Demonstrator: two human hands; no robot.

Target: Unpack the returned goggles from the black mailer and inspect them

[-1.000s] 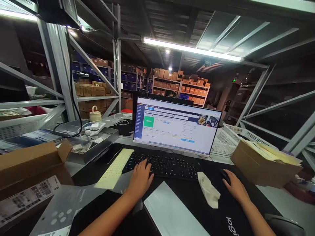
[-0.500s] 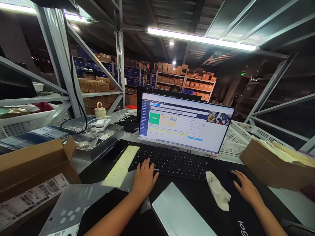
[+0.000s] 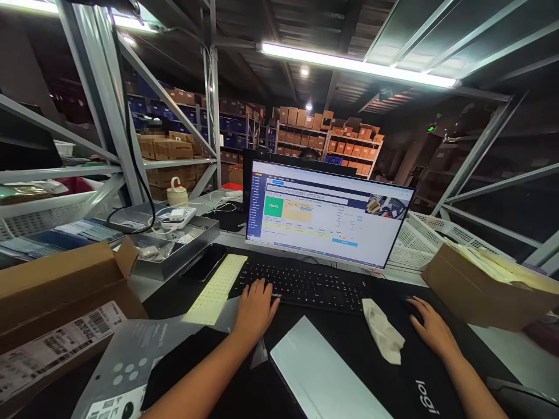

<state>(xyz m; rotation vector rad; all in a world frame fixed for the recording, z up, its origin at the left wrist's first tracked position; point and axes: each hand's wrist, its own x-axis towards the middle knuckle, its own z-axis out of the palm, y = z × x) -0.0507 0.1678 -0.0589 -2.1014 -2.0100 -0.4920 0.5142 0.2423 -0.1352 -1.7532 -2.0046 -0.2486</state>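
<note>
Keyboard under left hand, fingers loosely spread, gripping nothing; right hand curls round mouse right of keyboard; monitor behind it displays loaded page, remaining entries unclear.

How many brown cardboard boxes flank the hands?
2: the left box, with a white label, left of the left hand; the right box, holding pale-yellow packets, right of the right hand. More may be hidden.

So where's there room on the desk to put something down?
The black mat has a bare patch between the pale flat object and the crumpled cloth, and a narrower one between the cloth and the right hand. The left is crowded: an open cardboard box, clear plastic and a yellow sheet.
</note>
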